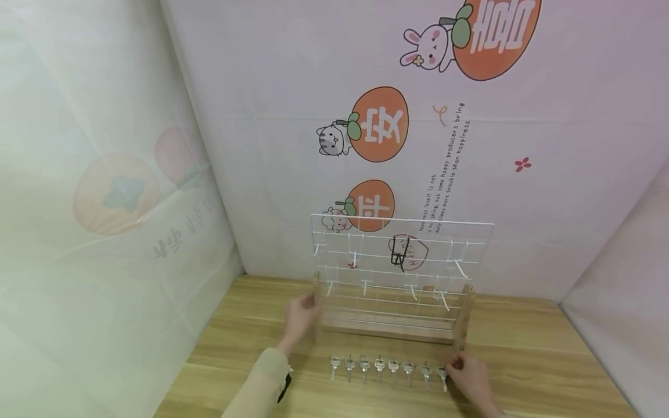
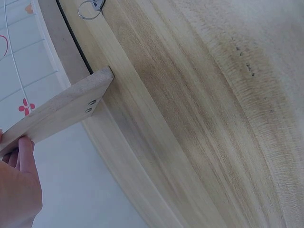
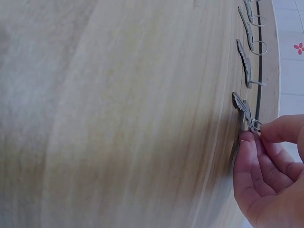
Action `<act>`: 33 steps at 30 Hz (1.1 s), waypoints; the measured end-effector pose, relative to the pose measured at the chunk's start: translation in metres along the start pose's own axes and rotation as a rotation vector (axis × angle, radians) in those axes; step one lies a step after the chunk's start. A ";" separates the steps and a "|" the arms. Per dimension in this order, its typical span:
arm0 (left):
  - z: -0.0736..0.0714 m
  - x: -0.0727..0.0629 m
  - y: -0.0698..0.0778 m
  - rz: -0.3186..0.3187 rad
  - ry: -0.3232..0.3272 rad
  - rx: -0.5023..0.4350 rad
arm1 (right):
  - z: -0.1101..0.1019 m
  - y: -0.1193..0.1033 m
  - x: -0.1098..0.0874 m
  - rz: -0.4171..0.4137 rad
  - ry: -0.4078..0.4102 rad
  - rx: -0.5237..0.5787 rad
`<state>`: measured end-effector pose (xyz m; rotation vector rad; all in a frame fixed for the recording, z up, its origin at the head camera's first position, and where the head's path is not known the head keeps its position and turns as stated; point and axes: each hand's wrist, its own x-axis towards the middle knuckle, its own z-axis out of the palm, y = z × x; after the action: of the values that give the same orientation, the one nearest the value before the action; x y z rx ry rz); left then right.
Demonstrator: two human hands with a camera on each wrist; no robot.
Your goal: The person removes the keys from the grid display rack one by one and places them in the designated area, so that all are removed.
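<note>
A rack with a white wire grid (image 1: 402, 220) stands on the table, held in a wooden frame (image 1: 387, 330). Its left wooden post (image 2: 57, 107) is gripped near the top by my left hand (image 1: 301, 316), thumb on one face and the fingers partly hidden. In front of the rack, several silver keys (image 1: 380, 367) lie in a row, each with a small ring. At the row's right end my right hand (image 3: 275, 175) pinches the ring of the last key (image 3: 243, 109) between thumb and fingertips. That key's blade tilts up off the table.
White hooks (image 1: 366, 285) hang on several grid wires. The wood-grain table (image 1: 533, 360) extends on both sides of the rack. A printed white cloth (image 1: 282, 145) rises behind it, with cloth walls at left and right.
</note>
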<state>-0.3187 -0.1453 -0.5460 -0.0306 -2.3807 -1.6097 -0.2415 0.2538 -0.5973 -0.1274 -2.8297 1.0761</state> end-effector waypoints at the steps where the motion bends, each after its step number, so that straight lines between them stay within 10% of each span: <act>1: 0.000 0.000 0.000 -0.003 0.000 -0.002 | 0.000 0.000 0.000 -0.001 -0.001 0.000; 33: -0.002 0.000 -0.002 0.011 -0.014 -0.035 | -0.008 -0.001 -0.005 -0.005 0.003 -0.006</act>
<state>-0.3191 -0.1474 -0.5469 -0.0616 -2.3586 -1.6520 -0.2356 0.2578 -0.5914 -0.1226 -2.8296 1.0658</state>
